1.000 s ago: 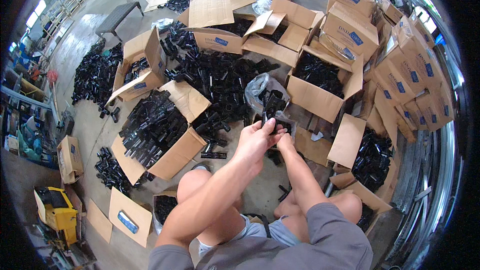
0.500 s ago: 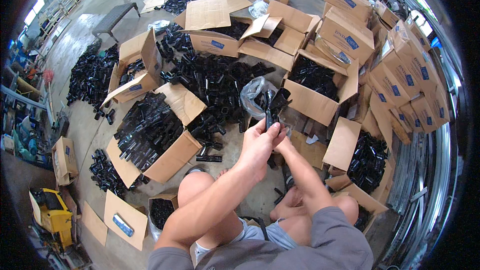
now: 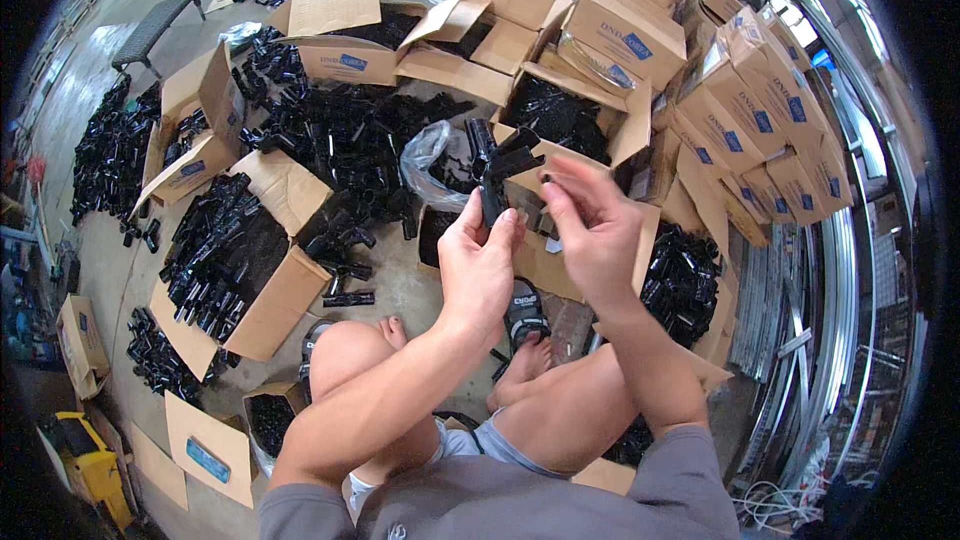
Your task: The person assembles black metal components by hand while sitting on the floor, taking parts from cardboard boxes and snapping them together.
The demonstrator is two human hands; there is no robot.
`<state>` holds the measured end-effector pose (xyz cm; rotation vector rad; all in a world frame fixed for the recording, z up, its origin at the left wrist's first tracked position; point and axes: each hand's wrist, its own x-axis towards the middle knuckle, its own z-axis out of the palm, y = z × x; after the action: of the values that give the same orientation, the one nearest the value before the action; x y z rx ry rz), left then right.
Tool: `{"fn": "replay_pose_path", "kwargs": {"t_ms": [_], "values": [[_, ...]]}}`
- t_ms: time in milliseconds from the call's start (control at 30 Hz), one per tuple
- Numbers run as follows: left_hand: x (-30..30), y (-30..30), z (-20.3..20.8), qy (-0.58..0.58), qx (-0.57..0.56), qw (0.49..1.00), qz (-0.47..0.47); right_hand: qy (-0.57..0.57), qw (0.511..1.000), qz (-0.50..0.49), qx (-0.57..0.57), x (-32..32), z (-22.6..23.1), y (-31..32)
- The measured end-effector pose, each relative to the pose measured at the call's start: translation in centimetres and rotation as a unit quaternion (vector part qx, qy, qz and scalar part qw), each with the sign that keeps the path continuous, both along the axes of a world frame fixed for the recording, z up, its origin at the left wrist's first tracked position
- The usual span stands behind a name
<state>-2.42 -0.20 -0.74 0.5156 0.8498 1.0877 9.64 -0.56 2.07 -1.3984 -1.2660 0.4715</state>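
My left hand (image 3: pixel 476 265) is closed around the lower stem of a black branched plastic fitting (image 3: pixel 496 162), held upright in front of me with its wider tube ends at the top. Just to the right of it, apart from the fitting, is my right hand (image 3: pixel 600 235), thumb and fingers pinched on a small dark piece (image 3: pixel 547 179); its fingers are slightly blurred by motion. Beyond the hands lie a clear plastic bag (image 3: pixel 425 162) and an open carton (image 3: pixel 630 135) full of small black parts. A large heap of black tubular fittings (image 3: pixel 340 140) spreads over the floor ahead.
An open carton (image 3: pixel 270 305) of black fittings stands at the left, another box of black parts (image 3: pixel 680 270) at the right. Closed cartons (image 3: pixel 760 110) are stacked far right beside long metal profiles (image 3: pixel 800 330). A phone (image 3: pixel 208 460) lies on cardboard at lower left.
My right hand has come away from the left and moved to the right, with a small dark piece at its fingertips. The left hand still holds the fitting. The view has shifted rightward.
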Motion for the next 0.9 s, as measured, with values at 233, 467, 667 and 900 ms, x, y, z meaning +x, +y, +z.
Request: {"fn": "replay_pose_path", "kwargs": {"t_ms": [233, 467, 667, 900], "values": [[2.7, -1.0, 0.4, -0.03, 0.042, 0.998, 0.038, -0.094, 0.995, -0.007, -0.028, 0.7, -0.8, -0.3], [3.9, -1.0, 0.0, 0.013, 0.089, 0.995, 0.044, 0.06, 0.997, -0.02, -0.049, 1.1, -1.4, 0.0], [4.2, -0.9, -0.3, 0.007, 0.099, 0.994, 0.039, 0.036, 0.997, -0.027, -0.07, 1.4, -1.3, -0.3], [4.4, -0.9, 0.2, 0.023, 0.11, 0.991, 0.072, 0.067, 0.996, -0.023, -0.052, 1.3, -1.1, -0.6]]}}
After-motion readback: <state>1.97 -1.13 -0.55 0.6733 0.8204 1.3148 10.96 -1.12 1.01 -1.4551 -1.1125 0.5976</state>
